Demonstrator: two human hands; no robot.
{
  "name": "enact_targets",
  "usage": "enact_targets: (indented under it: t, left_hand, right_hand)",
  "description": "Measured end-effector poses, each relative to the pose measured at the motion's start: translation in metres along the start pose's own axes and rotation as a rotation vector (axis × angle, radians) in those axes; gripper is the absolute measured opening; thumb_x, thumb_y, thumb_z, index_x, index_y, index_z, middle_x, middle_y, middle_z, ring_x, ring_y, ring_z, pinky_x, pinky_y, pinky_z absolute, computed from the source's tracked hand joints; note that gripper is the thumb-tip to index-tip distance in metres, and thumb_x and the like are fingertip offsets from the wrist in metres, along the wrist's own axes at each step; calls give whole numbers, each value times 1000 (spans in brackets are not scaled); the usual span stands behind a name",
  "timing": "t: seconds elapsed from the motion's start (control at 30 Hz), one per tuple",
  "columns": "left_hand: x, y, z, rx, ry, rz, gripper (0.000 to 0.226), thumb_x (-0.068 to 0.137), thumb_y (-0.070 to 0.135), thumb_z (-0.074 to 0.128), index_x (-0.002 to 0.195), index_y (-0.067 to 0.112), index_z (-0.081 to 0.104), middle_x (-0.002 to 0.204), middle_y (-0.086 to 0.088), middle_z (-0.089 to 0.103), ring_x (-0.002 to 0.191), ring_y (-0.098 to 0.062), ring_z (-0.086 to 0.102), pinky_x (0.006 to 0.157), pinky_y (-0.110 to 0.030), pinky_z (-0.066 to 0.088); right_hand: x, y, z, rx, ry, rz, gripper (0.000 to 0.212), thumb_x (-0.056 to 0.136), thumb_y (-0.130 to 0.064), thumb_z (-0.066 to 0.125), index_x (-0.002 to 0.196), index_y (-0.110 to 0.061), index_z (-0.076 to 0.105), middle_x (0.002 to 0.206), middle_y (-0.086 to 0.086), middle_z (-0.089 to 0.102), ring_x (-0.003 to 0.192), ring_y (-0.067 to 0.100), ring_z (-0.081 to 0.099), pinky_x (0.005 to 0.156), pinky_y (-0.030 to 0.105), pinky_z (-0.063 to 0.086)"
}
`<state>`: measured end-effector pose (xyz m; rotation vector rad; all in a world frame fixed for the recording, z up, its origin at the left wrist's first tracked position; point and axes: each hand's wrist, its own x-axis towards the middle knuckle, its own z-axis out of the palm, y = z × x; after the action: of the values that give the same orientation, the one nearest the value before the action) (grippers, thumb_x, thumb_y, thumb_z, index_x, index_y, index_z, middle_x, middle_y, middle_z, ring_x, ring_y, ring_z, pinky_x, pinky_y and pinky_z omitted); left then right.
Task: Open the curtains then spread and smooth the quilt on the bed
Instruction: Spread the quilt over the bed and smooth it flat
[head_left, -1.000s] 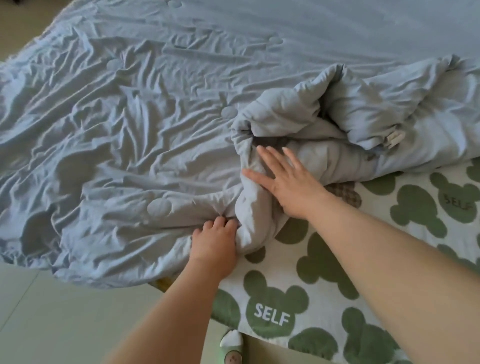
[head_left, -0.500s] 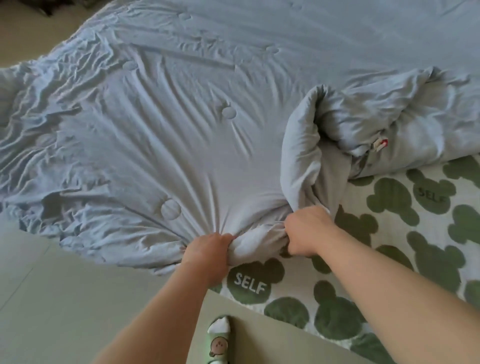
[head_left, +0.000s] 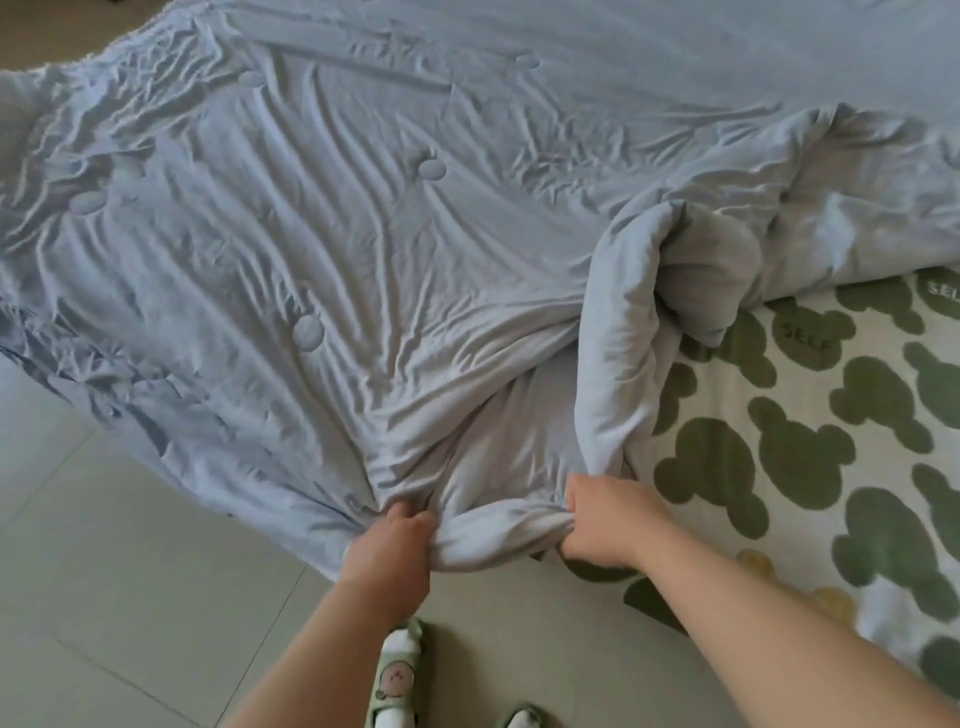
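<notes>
A pale blue-grey quilt (head_left: 322, 249) lies wrinkled over most of the bed, its left side hanging over the bed edge toward the floor. A thick fold of it (head_left: 660, 291) is rolled back at the right, baring the white bed sheet (head_left: 810, 447) printed with green bear-head shapes. My left hand (head_left: 389, 551) is shut on the quilt's near edge. My right hand (head_left: 608, 519) grips the same bunched edge a short way to the right. The cloth between both hands is pulled tight over the bed's near edge. No curtains are in view.
Pale tiled floor (head_left: 119, 582) runs along the near and left side of the bed. My feet in green slippers (head_left: 397, 675) stand on it close to the bed edge.
My right hand went from lying flat on the folded part to gripping the quilt's edge. Both hands have drawn the edge toward me, and the wrinkles now run in stretched lines.
</notes>
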<state>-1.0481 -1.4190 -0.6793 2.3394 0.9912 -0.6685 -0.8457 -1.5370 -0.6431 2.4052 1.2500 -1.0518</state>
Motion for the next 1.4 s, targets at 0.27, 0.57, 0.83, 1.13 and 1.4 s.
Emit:
enact_targets:
  t: [0.27, 0.57, 0.83, 1.13, 1.4]
  left_hand:
    - [17, 5, -15, 154, 12, 38, 39, 84, 13, 46, 119, 29, 53, 117, 1, 63, 107, -23, 59, 88, -30, 44]
    - [3, -9, 2, 204, -232, 22, 44, 85, 20, 47, 128, 28, 44, 129, 2, 55, 120, -23, 52, 98, -32, 42]
    - [22, 73, -23, -340, -19, 144, 71, 75, 61, 63, 133, 27, 42, 128, 8, 53, 115, -15, 53, 95, -34, 46]
    - [58, 150, -26, -645, 188, 189, 87, 85, 36, 64, 150, 31, 7, 149, 5, 32, 129, -19, 42, 94, -27, 37]
    - [55, 170, -23, -609, 158, 170, 57, 87, 14, 47, 136, 41, 37, 110, 9, 63, 95, -18, 60, 82, -35, 51]
  right_hand:
    - [7, -8, 2, -84, 147, 62, 39, 80, -46, 50, 107, -18, 52, 107, 6, 64, 96, 27, 60, 75, 35, 42]
    - [-28, -5, 55, 573, -305, 199, 108, 57, -61, 76, 147, -25, 28, 145, 0, 43, 131, 22, 43, 103, 33, 39]
    - [-16, 32, -46, 807, 992, 329, 25, 92, -36, 55, 78, -15, 58, 69, -6, 58, 68, 18, 56, 55, 26, 37]
    - [30, 104, -99, 534, 613, 481, 82, 84, -16, 63, 147, -39, 15, 149, 10, 10, 120, 36, 44, 97, 41, 45]
    - [31, 145, -97, 473, 781, 267, 23, 91, -7, 38, 102, -10, 57, 108, 11, 61, 101, 34, 55, 76, 34, 40]
